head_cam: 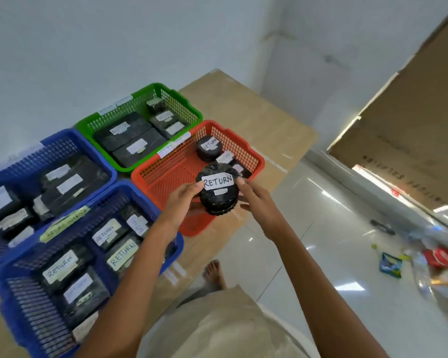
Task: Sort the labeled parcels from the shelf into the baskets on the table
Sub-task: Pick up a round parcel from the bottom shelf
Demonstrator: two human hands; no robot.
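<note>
A round black parcel (218, 195) with a white label reading RETURN is held between both hands over the near edge of the red basket (166, 177). My left hand (183, 202) grips its left side, and my right hand (254, 195) grips its right side. Inside the red basket lie a round black parcel labelled RETURN (208, 148) and other small black parcels. A green basket (192, 109) behind it holds several black labelled parcels. Two blue baskets, a far one (70, 136) and a near one (8, 301), hold several more; some in the near one read RETURN.
The baskets stand on a light wooden table (256, 120) against a white wall. Large cardboard boxes (411, 125) stand at the right. Glossy white floor tiles lie below, with litter and wrappers (391, 264) at the right and my bare foot (214, 273) by the table.
</note>
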